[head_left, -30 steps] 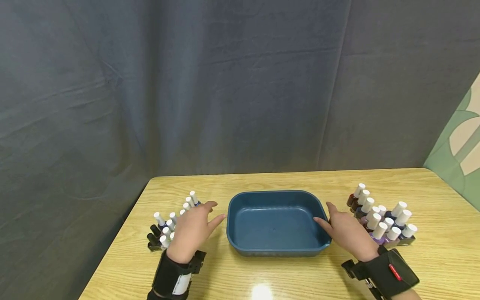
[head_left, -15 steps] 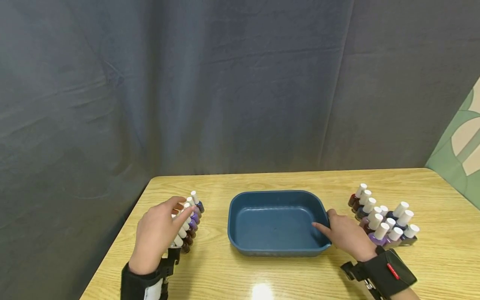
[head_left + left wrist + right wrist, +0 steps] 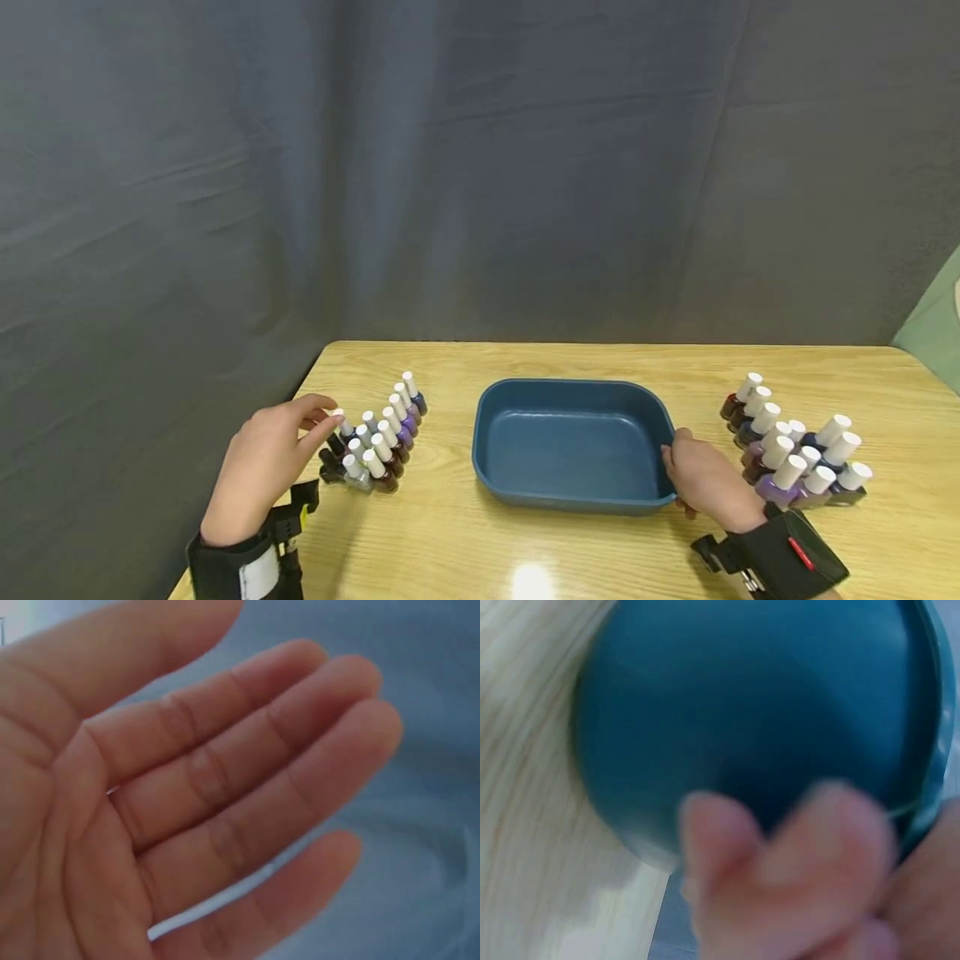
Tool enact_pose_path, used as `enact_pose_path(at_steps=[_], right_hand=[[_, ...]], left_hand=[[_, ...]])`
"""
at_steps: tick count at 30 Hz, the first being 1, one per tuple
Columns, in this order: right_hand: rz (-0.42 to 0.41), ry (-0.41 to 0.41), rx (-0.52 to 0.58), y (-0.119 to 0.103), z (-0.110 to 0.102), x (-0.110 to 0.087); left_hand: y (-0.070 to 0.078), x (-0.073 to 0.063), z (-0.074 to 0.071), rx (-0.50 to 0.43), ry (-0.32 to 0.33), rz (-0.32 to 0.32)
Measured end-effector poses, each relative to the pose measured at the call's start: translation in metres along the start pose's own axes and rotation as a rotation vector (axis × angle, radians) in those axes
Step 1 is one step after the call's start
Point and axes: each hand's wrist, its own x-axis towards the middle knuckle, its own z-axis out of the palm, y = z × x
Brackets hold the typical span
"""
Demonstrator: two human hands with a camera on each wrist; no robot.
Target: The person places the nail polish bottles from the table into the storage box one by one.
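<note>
A dark blue rectangular tray (image 3: 573, 505) with rounded corners stands on the wooden table. My right hand (image 3: 708, 479) is at its right end, thumb at the rim and the other fingers curled outside the wall. In the right wrist view, curled fingers (image 3: 720, 832) blur in front of the blue tray wall (image 3: 765, 697). At the left, my left hand (image 3: 262, 458) reaches over a group of nail polish bottles (image 3: 386, 450). Its thumb and index tips are by one white cap; contact is unclear. The left wrist view shows the palm (image 3: 82, 847) with extended fingers and nothing held.
A second group of nail polish bottles (image 3: 787, 479), mostly white-capped, stands right of the tray, close to my right hand. A grey curtain (image 3: 525, 167) hangs behind the table (image 3: 450, 550). The table's left edge runs beneath my left forearm.
My left hand has moved left, from between the bottles and the tray to the far side of the left bottles. The right thumb has drawn back from inside the tray to its rim.
</note>
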Motion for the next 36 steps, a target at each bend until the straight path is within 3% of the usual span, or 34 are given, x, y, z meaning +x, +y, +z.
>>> enact_pose_path(at_steps=[3,6,12,17,26,30,36], right_hand=[[0.003,-0.009,-0.005,0.005,-0.001,-0.003],[0.006,-0.021,-0.001,0.008,-0.001,-0.004],[0.023,-0.020,0.005,0.013,-0.001,-0.005],[0.030,-0.035,0.003,0.013,-0.003,-0.003],[0.036,-0.018,-0.011,0.006,-0.002,0.000],[0.042,-0.027,-0.013,0.001,-0.001,0.001],[0.058,-0.036,-0.020,-0.002,-0.002,0.001]], left_hand=[[-0.013,0.004,0.004,-0.008,-0.010,0.032],[-0.028,0.007,0.010,-0.015,-0.065,0.040],[-0.049,0.017,0.028,-0.014,-0.215,-0.027],[-0.056,0.025,0.041,-0.038,-0.332,-0.114],[-0.061,0.025,0.049,-0.009,-0.447,-0.195],[-0.063,0.023,0.051,-0.018,-0.458,-0.198],[-0.065,0.022,0.053,-0.011,-0.412,-0.172]])
